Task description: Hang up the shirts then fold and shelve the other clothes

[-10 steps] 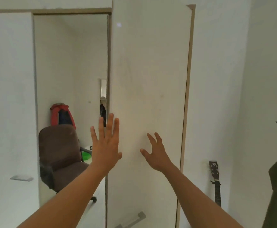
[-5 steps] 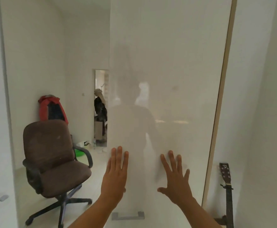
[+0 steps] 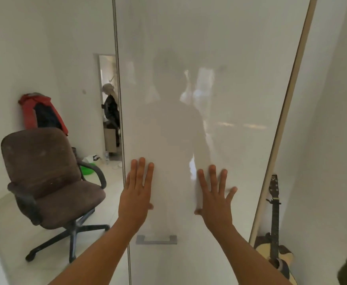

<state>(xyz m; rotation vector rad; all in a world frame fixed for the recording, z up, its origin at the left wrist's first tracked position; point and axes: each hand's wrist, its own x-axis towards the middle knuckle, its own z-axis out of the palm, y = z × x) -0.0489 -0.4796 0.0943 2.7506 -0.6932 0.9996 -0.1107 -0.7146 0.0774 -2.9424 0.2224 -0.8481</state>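
White glossy door (image 3: 220, 89) under left hand (image 3: 136, 200) and right hand (image 3: 215, 204), fingers (image 3: 141, 171) straight and apart; brown chair (image 3: 45, 161) left, guitar (image 3: 274, 223) right.

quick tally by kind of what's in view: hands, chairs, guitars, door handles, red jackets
hands: 2 (left hand, right hand, both flat on the white door)
chair: 1
guitar: 1
door handle: 1
red jacket: 1
total: 6
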